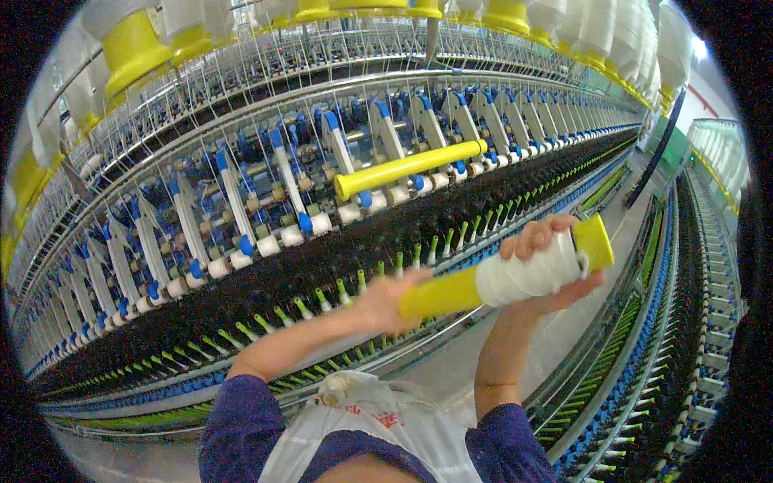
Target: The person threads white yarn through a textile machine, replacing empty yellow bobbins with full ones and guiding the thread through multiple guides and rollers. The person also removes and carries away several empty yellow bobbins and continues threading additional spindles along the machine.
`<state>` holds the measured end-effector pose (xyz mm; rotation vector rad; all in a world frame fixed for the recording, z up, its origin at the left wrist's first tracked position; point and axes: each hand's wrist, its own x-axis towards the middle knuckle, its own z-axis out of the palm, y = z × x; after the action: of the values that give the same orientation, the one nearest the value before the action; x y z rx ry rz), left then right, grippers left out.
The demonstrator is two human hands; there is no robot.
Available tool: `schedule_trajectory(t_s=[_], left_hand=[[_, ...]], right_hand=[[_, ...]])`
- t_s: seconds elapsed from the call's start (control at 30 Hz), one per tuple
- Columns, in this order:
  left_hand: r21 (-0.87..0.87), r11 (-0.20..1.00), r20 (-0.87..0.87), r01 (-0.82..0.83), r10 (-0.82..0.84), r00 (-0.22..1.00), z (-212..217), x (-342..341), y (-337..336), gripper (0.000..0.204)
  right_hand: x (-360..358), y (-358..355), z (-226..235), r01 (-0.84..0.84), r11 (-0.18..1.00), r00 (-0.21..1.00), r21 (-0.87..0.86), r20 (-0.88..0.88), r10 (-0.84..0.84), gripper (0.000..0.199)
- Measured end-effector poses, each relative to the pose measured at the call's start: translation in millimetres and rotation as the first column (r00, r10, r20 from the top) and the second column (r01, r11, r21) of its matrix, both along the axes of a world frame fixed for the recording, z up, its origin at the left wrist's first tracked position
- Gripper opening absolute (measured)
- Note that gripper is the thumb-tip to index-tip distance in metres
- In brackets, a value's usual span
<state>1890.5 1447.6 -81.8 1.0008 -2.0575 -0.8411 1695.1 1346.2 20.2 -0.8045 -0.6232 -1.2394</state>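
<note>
- Yellow bobbin [507, 278] with white yarn sits centre-right, held level.
- Right hand [547, 266] grasps its wound end, fingers wrapped round.
- Left hand [386, 302] at 9 o'clock of it, blurred; grip on bare tube end hard to tell.
- Empty yellow tube [407, 167] at 11 o'clock on spinning frame [241, 225].
- White bag [378, 423] at 6 o'clock, cut off below.

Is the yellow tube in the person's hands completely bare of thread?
No, the yellow bobbin tube carries a white thread winding near the right hand.
</note>
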Motion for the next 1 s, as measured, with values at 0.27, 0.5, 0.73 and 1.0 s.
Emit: schedule_trajectory(t_s=[0.27, 0.5, 0.73, 1.0], left_hand=[[0.207, 0.954, 0.103, -0.216, 0.198, 0.975, 11, 0, -1, 0.071], [0.043, 0.910, 0.138, -0.413, 0.404, 0.905, 11, 0, 5, 0.063], [-0.362, 0.739, 0.095, -0.569, 0.636, 0.766, 11, 1, 0, 0.062], [0.357, 0.913, 0.217, -0.198, 0.125, 0.968, 18, 2, 21, 0.044]], right_hand=[[-5, -2, 5, 0.215, 0.961, 0.961, -0.175, -0.137, -0.240, 0.063], [3, -11, 4, 0.161, 0.972, 0.956, -0.170, -0.219, -0.197, 0.064], [13, 0, 19, 0.314, 0.937, 0.938, -0.152, -0.101, -0.330, 0.083], [3, 19, 31, 0.307, 0.944, 0.946, -0.122, 0.149, -0.289, 0.076]])
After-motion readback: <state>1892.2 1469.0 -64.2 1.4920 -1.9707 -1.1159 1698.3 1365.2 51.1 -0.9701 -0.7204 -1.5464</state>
